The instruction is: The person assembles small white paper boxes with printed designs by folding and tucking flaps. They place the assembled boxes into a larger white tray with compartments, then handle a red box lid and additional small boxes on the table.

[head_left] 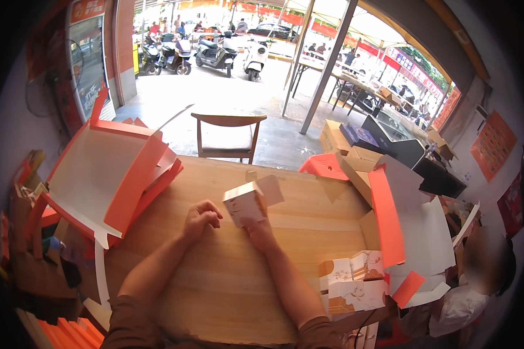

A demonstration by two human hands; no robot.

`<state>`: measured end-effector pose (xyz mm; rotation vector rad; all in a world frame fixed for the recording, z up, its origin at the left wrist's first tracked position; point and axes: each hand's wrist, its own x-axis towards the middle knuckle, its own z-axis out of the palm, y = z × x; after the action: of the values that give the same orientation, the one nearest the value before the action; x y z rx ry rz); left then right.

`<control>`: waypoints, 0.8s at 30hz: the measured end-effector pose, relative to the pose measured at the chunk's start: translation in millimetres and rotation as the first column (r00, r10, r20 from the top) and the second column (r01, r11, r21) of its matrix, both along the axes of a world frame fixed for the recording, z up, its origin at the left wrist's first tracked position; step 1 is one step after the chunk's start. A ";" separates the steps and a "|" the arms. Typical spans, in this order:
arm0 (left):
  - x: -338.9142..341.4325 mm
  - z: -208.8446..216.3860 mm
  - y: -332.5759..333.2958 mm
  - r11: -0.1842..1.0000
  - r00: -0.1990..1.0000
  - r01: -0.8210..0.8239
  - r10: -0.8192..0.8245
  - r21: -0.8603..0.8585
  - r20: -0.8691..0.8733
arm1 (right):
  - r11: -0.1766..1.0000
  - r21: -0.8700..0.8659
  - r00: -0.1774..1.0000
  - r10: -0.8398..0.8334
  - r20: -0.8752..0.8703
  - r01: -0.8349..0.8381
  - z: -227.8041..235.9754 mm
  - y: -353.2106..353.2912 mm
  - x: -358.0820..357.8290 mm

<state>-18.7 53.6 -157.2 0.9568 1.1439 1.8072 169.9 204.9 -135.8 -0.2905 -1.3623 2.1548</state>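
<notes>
My right hand grips a small white carton with a gold-brown print, held up over the middle of the wooden table. The carton is tilted, and a pale flap stands out from its far right side. To the left of it, apart from the carton, my left hand is loosely curled, its fingers bent in, with nothing visible in them. By my right forearm, several similar printed cartons are grouped at the table's right side.
Orange-red box blanks with white insides are stacked at the left. More opened orange and white card leans at the right, beside brown cardboard boxes. A wooden chair and a red stool stand beyond. A person is at lower right.
</notes>
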 end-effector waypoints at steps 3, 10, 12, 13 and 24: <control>18.8 28.7 1.0 1.000 0.986 0.010 -0.010 0.001 -0.166 | 0.975 0.219 0.995 0.004 0.099 -0.025 19.0 -10.2 2.8; 10.9 24.4 -1.7 0.999 0.993 -0.019 0.022 0.026 -0.115 | 0.953 0.301 0.973 -0.039 0.228 -0.032 26.2 -11.8 3.9; 10.8 22.2 -0.5 0.999 0.998 -0.012 0.015 0.048 -0.062 | 0.942 0.335 0.964 -0.060 0.260 -0.031 29.3 -12.0 6.2; 7.6 20.6 -2.0 0.998 1.000 0.001 0.000 0.061 -0.017 | 0.940 0.339 0.959 -0.066 0.274 -0.032 32.4 -14.5 6.3; 4.1 18.0 0.6 0.999 0.989 0.012 -0.004 0.052 -0.150 | 0.916 0.402 0.953 -0.114 0.282 -0.009 18.9 -8.9 0.7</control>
<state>-14.6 54.2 -139.1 1.1427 1.1866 1.7906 170.5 196.0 -116.8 -0.5008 -1.9040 1.7802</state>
